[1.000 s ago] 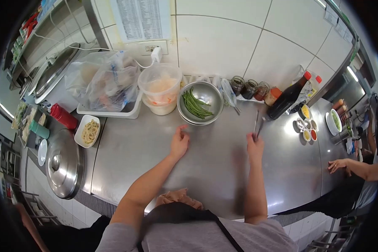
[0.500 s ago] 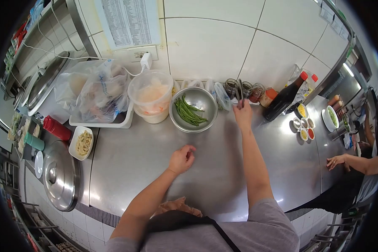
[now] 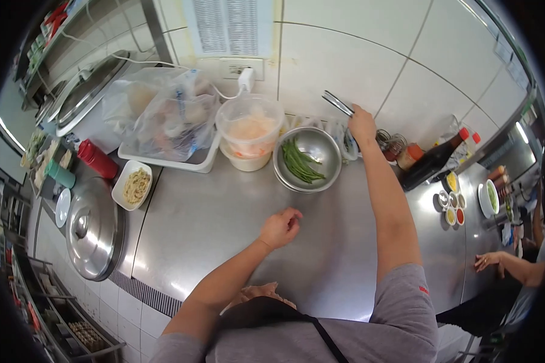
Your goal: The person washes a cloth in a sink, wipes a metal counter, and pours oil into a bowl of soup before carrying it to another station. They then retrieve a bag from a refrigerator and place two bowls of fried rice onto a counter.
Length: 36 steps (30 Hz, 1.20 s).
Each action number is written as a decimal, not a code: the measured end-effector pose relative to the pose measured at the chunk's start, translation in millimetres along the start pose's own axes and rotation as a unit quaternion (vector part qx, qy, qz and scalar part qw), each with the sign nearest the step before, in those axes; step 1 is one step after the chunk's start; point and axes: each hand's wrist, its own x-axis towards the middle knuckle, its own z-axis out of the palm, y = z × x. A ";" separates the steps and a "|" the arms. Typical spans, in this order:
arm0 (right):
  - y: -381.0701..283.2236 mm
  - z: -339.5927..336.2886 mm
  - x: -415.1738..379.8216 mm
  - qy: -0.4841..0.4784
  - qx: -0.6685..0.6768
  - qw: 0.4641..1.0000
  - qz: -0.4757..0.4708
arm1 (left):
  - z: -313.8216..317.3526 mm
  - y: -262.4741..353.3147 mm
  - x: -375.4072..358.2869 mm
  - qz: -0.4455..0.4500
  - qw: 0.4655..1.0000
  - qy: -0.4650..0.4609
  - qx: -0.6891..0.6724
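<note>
Tongs sit gripped in my right hand, raised above the steel bowl of green beans. My left hand hovers over the tabletop, fingers loosely curled, empty.

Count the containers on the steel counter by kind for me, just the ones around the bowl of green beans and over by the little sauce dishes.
Steel bowl of green beans: 1
Clear plastic tub: 1
Dark sauce bottle: 1
Red squeeze bottle: 1
White dish of noodles: 1
Small sauce dishes: 5
Total: 10
</note>
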 end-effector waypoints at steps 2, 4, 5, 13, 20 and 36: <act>5.1 1.9 -9.1 0.037 0.024 0.998 -0.037 | -1.1 -1.1 0.2 -0.001 1.000 0.002 -0.002; 9.7 0.1 -14.6 0.071 0.046 0.994 -0.071 | -1.5 -1.5 -0.3 -0.004 1.000 0.002 -0.008; 12.3 -3.3 -17.7 0.075 0.035 0.993 -0.081 | -1.7 -1.2 -0.1 0.004 1.000 0.009 -0.003; -11.3 -63.3 -20.0 -0.008 0.140 0.988 -0.061 | 0.7 -1.3 -0.1 0.004 1.000 0.007 0.006; -79.4 -115.8 -55.0 -0.281 0.052 0.924 -0.255 | 0.6 -3.2 -0.3 0.010 1.000 0.002 0.019; -120.0 -107.5 -116.4 -0.049 -0.019 0.904 -0.425 | -1.3 -6.4 -4.1 0.019 1.000 0.006 0.020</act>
